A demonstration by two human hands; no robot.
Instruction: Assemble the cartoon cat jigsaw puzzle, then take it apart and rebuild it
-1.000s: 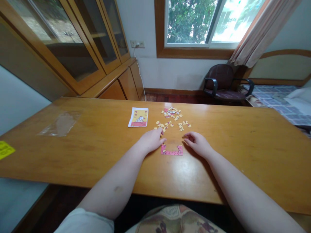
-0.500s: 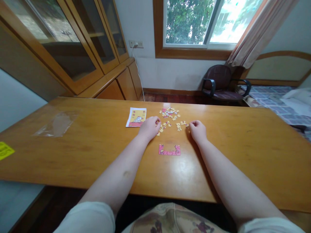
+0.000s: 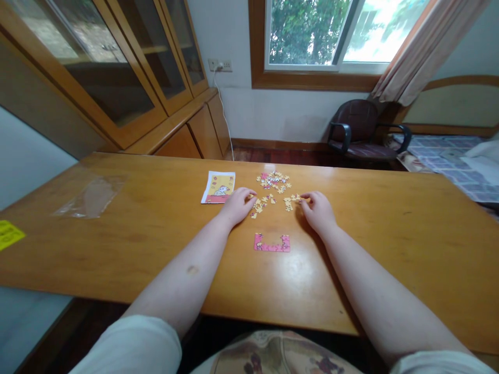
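Note:
My left hand rests at the left edge of a loose group of yellow puzzle pieces, its fingers slightly apart with no piece visible in them. On the other side, my right hand touches the end of a small cluster of yellow pieces with thumb and forefinger. Beyond both hands lies a heap of mixed pieces. Nearer to me is a joined pink U-shaped strip of puzzle. A picture card with a white animal on yellow lies just behind my left hand.
On the wooden table, a clear plastic bag lies to the left, and a yellow label is at the far left edge. A chair and a glass-door cabinet stand beyond the table.
The fingers of my left hand have opened a little. My right thumb and forefinger have also spread slightly beside the yellow cluster. The view has shifted slightly.

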